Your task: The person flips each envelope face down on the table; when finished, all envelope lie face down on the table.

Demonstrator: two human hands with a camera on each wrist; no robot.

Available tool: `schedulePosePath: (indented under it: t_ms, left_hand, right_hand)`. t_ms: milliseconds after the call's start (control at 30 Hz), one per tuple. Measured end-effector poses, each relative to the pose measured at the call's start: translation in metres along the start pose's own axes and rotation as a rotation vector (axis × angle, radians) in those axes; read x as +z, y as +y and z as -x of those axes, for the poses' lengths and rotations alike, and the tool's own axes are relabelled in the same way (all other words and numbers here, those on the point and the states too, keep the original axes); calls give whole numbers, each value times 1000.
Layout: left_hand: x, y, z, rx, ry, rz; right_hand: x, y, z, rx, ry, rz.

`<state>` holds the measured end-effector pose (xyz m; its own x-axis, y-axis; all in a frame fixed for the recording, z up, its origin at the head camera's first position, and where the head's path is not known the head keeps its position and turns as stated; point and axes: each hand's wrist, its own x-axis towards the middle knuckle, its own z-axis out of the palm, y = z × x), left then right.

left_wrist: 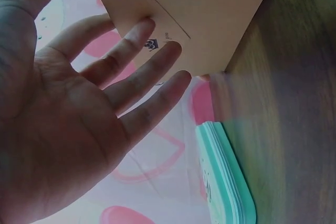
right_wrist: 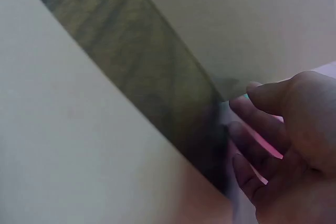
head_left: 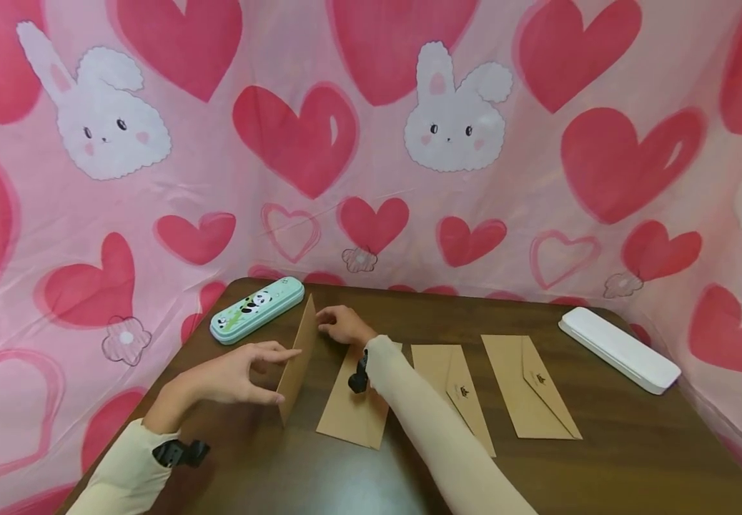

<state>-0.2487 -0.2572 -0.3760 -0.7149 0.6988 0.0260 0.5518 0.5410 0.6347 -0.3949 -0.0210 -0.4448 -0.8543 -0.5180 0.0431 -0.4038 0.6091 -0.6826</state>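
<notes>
A brown paper envelope (head_left: pixel 299 357) stands on edge on the table, its crown-printed flap side (left_wrist: pixel 184 3) facing my left hand. That left hand (head_left: pixel 245 372) holds it at the near side, thumb and forefinger at its edges; the other fingers (left_wrist: pixel 144 64) spread against the flap side. My right hand (head_left: pixel 345 325) is at the envelope's far end, fingers loosely bent, with the thumb (right_wrist: pixel 270 95) and fingertips close by the far lower corner. Beneath the right wrist, another brown envelope (head_left: pixel 348 408) lies flat, partly covered by the forearm.
To the right, two more envelopes lie flap side up: one (head_left: pixel 438 365) partly behind the right forearm, one (head_left: pixel 512 386) in full view. A panda-printed mint case (head_left: pixel 258 309) sits at the back left, a white case (head_left: pixel 618 350) at the right edge of the dark wooden table (head_left: pixel 654 458).
</notes>
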Motion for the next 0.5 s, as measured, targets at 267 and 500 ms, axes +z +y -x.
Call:
schedulePosePath:
  t_ms: [267, 500]
  left_hand:
    - [0, -3, 1, 5, 23, 1]
    - [-4, -8, 9, -15, 53, -4]
  right_hand:
    - [13, -6, -2, 100, 109, 148]
    - [17, -8, -1, 144, 136, 156]
